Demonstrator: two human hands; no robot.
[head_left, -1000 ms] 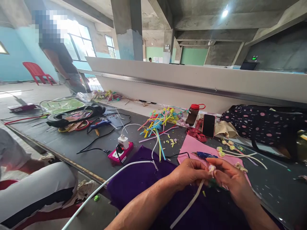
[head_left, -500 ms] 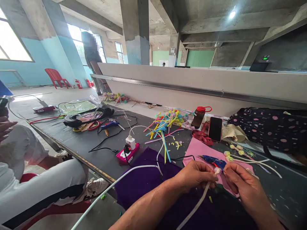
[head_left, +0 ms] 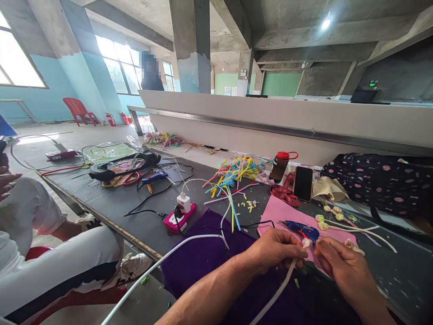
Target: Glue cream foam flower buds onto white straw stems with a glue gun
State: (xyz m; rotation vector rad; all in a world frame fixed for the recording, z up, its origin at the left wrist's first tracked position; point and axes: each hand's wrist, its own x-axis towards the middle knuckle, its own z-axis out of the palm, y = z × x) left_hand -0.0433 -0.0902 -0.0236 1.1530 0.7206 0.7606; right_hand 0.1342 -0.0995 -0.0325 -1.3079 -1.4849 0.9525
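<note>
My left hand point(head_left: 275, 250) is closed around the top of a long white stem point(head_left: 277, 291) that hangs down over the purple cloth point(head_left: 203, 257). A small pale flower tip point(head_left: 307, 243) sits at the stem's upper end, between both hands. My right hand point(head_left: 341, 266) pinches at that tip with thumb and forefinger. A blue glue gun point(head_left: 301, 229) lies on the pink sheet point(head_left: 280, 212) just behind my fingers. Finished white stems with small flowers point(head_left: 352, 225) lie to the right.
A pink power strip point(head_left: 179, 217) with a white charger and cables sits left of the cloth. Coloured stems point(head_left: 233, 176), a red-capped bottle point(head_left: 280, 165), a phone point(head_left: 303, 183) and a dotted bag point(head_left: 379, 180) lie behind. A seated person's leg point(head_left: 61, 271) is at left.
The view shifted left and slightly up a second ago. My hands stay together on the stem tip. A standing person in the background walked away behind the counter.
</note>
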